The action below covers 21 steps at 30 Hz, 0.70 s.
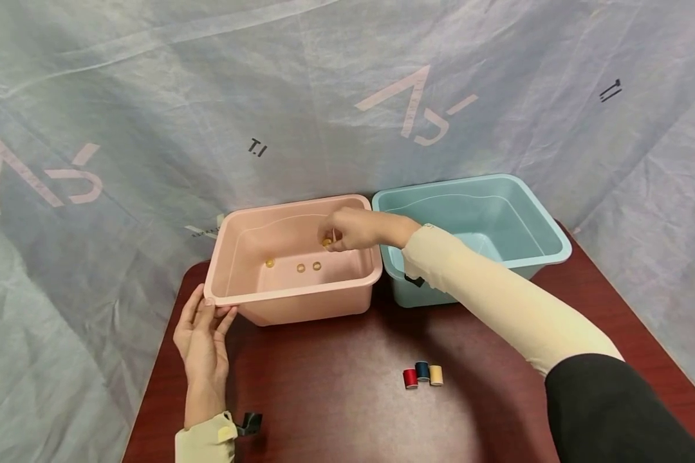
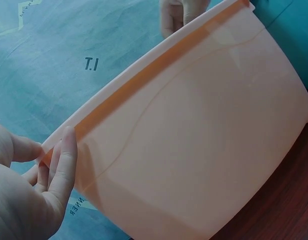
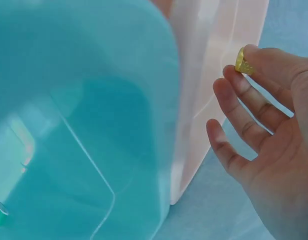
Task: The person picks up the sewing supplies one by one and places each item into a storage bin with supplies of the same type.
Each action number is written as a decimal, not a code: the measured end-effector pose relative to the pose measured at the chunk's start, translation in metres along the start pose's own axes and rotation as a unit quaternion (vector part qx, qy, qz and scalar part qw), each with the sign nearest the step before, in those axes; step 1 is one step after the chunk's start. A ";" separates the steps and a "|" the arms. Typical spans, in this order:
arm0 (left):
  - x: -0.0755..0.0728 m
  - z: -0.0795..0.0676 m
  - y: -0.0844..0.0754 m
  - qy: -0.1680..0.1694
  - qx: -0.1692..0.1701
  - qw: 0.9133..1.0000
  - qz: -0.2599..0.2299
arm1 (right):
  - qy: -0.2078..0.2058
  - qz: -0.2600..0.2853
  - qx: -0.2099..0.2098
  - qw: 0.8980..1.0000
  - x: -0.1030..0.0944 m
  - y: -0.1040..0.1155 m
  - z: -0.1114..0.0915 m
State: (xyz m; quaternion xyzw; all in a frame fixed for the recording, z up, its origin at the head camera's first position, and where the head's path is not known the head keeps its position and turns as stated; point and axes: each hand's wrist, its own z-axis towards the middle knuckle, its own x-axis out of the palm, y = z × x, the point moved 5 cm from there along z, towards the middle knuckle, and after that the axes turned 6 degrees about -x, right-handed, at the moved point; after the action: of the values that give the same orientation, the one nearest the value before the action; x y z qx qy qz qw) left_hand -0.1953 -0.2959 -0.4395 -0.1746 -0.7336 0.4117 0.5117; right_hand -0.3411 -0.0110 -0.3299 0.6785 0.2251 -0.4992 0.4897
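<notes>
Holding a gold ring above the pink bin

Pinching the gold ring (image 3: pixel 246 66) between thumb and fingertips, the right hand (image 1: pixel 356 229) reaches over the right half of the pink bin (image 1: pixel 295 294), just left of and above the middle of the head view. In the right wrist view its other fingers are spread apart, clear of the ring. At the left of the head view, the left hand (image 1: pixel 203 344) has its thumb and fingers clamped on the rim at the bin's near left corner.

For a piece this small, a light grip at the very tips seems best, with the wrist level and the hand low over the bin floor, so that the ring neither slips nor bounces. The left hand should steady the rim without tipping it, and the right sleeve (image 1: pixel 498 302), which crosses the blue bin (image 1: pixel 533 259), ought to stay off that bin's edge.

Counting up: two bins, side by side; four rings, one pinched and three in the pink bin, namely one at the left (image 1: pixel 270 263) and two close together nearer the middle. Four thread spools show: red (image 1: pixel 410 378), dark blue (image 1: pixel 421 371) and cream (image 1: pixel 436 375) on the table (image 1: pixel 324 386), lower right of centre, plus a green spool (image 3: pixel 0 214) inside the blue bin, lower left of the right wrist view. The arm hides part of the blue bin, so its full count is uncertain.
</notes>
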 end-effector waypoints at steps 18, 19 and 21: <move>-0.003 -0.001 -0.005 0.000 0.005 1.000 -0.012 | 0.048 0.015 0.002 0.999 -0.002 0.010 0.044; -0.003 -0.001 -0.005 0.001 0.005 1.000 -0.014 | 0.050 0.010 0.001 0.999 -0.002 0.011 0.046; -0.003 -0.001 -0.004 0.003 0.005 1.000 -0.013 | 0.055 0.007 0.002 0.998 -0.003 0.011 0.049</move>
State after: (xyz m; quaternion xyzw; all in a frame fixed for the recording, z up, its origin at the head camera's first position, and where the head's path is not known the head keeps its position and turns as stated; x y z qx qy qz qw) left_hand -0.1927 -0.2997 -0.4379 -0.1638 -0.7325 0.4078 0.5199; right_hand -0.3559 -0.0585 -0.3236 0.7074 0.2463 -0.4582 0.4785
